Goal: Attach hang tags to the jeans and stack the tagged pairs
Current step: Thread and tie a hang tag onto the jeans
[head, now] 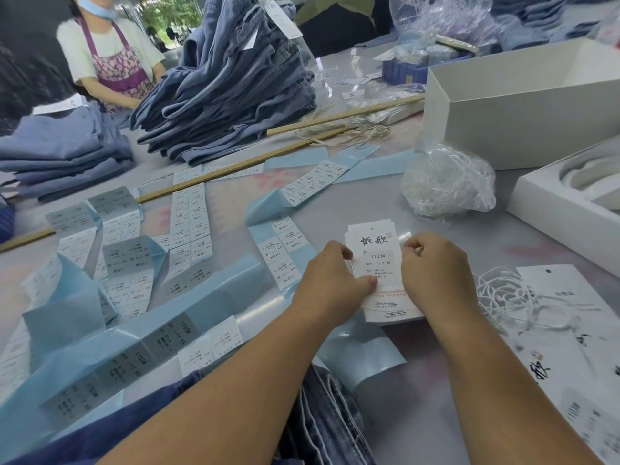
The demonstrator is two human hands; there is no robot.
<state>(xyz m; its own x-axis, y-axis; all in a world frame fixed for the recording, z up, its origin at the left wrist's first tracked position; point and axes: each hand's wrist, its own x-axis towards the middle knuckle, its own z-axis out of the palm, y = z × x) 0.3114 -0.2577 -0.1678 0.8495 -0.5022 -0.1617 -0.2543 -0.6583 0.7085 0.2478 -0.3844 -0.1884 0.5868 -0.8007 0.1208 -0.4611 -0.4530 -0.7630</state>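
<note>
Both hands, left (330, 276) and right (436, 266), pinch the tag stack (377, 263) at its side edges, fingers curled, probably squaring it before tagging the jeans (322, 427).

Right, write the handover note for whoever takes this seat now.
Left hand: pinches the small stack of hang tags at its left edge.
Right hand: grips the same stack at its right edge.
Jeans: one pair lies at the near table edge, no tag visible on it.
White strings: loose pile right of the tags.
Sticker strips: spread across the table.
Done: folded jeans piles stand at the far side.
Left: string a tag, attach it, stack the pair.
</note>
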